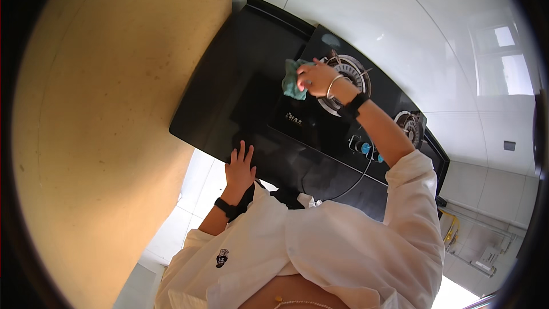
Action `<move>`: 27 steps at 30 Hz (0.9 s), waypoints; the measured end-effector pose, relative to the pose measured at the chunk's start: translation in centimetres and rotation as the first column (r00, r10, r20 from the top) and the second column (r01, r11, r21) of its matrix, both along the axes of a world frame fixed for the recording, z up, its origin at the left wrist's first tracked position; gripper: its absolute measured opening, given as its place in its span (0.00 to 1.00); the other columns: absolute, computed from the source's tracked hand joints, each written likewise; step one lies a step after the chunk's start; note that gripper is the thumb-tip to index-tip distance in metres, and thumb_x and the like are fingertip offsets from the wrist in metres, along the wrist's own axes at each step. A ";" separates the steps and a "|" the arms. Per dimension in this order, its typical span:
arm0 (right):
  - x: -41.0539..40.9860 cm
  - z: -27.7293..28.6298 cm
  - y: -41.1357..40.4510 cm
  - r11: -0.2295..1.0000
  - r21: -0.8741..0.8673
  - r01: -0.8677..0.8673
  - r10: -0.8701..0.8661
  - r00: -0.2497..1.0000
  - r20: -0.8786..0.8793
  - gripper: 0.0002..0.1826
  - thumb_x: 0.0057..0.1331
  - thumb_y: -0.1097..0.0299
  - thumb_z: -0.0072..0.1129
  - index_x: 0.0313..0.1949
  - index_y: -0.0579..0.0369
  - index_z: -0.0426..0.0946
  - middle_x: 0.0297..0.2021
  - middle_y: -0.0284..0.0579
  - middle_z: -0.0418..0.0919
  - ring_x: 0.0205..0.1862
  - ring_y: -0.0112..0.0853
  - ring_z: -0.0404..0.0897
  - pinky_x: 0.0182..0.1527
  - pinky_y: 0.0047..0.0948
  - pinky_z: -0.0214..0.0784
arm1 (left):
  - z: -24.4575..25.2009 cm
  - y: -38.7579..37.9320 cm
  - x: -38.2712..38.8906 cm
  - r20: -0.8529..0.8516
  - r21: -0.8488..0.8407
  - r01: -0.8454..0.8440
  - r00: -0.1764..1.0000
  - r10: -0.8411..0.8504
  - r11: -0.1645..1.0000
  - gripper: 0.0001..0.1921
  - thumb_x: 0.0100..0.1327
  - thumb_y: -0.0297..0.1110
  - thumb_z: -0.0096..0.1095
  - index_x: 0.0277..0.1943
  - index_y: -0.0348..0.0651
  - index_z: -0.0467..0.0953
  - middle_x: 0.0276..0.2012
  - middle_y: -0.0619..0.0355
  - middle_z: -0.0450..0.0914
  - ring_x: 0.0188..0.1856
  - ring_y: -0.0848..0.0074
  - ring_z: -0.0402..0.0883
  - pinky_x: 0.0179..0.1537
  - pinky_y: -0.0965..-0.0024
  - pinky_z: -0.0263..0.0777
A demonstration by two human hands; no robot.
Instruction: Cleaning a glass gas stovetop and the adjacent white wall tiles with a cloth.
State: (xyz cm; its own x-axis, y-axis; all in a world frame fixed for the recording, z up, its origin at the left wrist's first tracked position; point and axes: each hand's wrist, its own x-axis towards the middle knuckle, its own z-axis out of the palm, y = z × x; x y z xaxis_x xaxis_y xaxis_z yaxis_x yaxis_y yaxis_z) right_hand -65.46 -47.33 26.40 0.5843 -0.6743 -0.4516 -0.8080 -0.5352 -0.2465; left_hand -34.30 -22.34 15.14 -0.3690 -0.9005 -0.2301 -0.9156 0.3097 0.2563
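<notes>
My right hand (318, 79) grips a green cloth (293, 80) at the left side of a round gas burner (352, 68). The cloth hangs bunched past my fingers over the black glass cooktop (296, 109). Part of the burner is hidden behind my hand and wrist. Palm down, my left hand (241, 168) rests with fingers spread at the front edge of the black countertop (210, 90), and it holds nothing.
Another gas burner (409, 129) sits farther right. Blue-faced control knobs (365, 148) are near the cooktop's front edge, with a thin cable (358, 182) curving close by. A yellowish wall (116, 94) bounds the left; white wall tiles (411, 38) stand behind.
</notes>
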 end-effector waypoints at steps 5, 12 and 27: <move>2.3 -0.7 9.0 0.985 -0.165 -0.042 0.069 0.985 0.158 0.04 0.55 0.67 0.60 0.28 0.36 0.80 0.46 0.32 0.75 0.55 0.33 0.77 0.72 0.53 0.53 | -0.4 -0.2 0.4 0.004 0.070 0.044 0.999 -0.044 0.997 0.40 0.59 0.46 0.66 0.74 0.51 0.59 0.76 0.52 0.52 0.65 0.57 0.65 0.47 0.54 0.77; 3.7 -0.2 20.4 0.881 -0.389 0.270 -0.189 0.954 0.234 0.11 0.57 0.68 0.62 0.40 0.47 0.79 0.48 0.44 0.74 0.59 0.39 0.73 0.67 0.48 0.62 | -0.5 -1.7 -0.1 0.136 0.071 0.143 0.979 -0.151 0.987 0.36 0.62 0.49 0.63 0.71 0.47 0.65 0.72 0.45 0.62 0.58 0.57 0.72 0.46 0.57 0.77; -6.1 -0.1 25.4 0.710 -0.512 0.484 -0.442 0.872 0.210 0.12 0.58 0.68 0.61 0.43 0.45 0.76 0.48 0.45 0.77 0.57 0.39 0.76 0.69 0.50 0.58 | 0.0 -3.3 -1.8 0.196 0.127 0.179 0.960 -0.201 0.976 0.32 0.65 0.53 0.59 0.65 0.39 0.70 0.65 0.36 0.69 0.47 0.50 0.83 0.44 0.56 0.81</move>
State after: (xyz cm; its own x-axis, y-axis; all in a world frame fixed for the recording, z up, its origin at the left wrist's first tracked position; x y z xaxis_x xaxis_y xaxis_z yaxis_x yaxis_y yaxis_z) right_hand -71.57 -21.94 26.28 0.1486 -0.9846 0.0922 -0.9823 -0.1577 -0.1010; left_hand -36.13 -25.60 15.11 -0.4652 -0.7844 -0.4103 -0.8790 0.4642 0.1093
